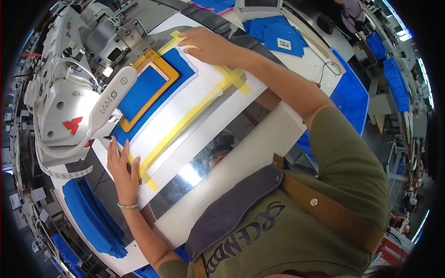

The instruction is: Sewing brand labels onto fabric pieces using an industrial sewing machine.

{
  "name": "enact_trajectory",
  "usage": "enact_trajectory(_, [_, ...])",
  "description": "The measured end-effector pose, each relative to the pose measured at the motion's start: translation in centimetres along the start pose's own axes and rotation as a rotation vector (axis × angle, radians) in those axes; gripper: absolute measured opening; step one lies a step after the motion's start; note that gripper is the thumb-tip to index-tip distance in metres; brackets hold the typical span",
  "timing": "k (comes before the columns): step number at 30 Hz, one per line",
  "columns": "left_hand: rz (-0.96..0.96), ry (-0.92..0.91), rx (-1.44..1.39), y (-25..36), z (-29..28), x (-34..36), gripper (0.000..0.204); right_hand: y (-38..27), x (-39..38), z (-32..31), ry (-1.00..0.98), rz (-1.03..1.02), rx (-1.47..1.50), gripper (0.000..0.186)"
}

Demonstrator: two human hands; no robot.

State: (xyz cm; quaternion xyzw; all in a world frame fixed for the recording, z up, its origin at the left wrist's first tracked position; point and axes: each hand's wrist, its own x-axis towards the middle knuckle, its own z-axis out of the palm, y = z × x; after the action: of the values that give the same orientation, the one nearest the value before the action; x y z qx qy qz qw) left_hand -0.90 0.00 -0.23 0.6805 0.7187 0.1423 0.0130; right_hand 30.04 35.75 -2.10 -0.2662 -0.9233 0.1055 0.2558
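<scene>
A blue fabric piece (181,62) lies beneath the sewing machine head (69,111), with a yellow rectangular frame (174,74) on top of it. Under the fabric is a white sheet (187,92), edged with yellow tape (183,123). My left hand (124,169) rests at the near-left corner of the fabric, fingers spread and fingertips on its edge. At the far-right corner, my right hand (208,46) lies with its fingers stretched over the fabric and sheet edge; its palm side is hidden. Neither hand visibly grips anything.
A stack of blue fabric (90,217) sits at the left of the table. More blue pieces (276,34) lie at the far right, beside a thin dark cable (327,67). A large blue bin (352,90) stands right of the table. A white lamp (113,95) overhangs the work.
</scene>
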Motion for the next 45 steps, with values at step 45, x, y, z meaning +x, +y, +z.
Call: enact_trajectory(45, [0.015,0.02,-0.051,-0.7,0.1,-0.1,0.058,-4.3,-8.5,-1.6,-0.12,-0.063,-0.076,0.045])
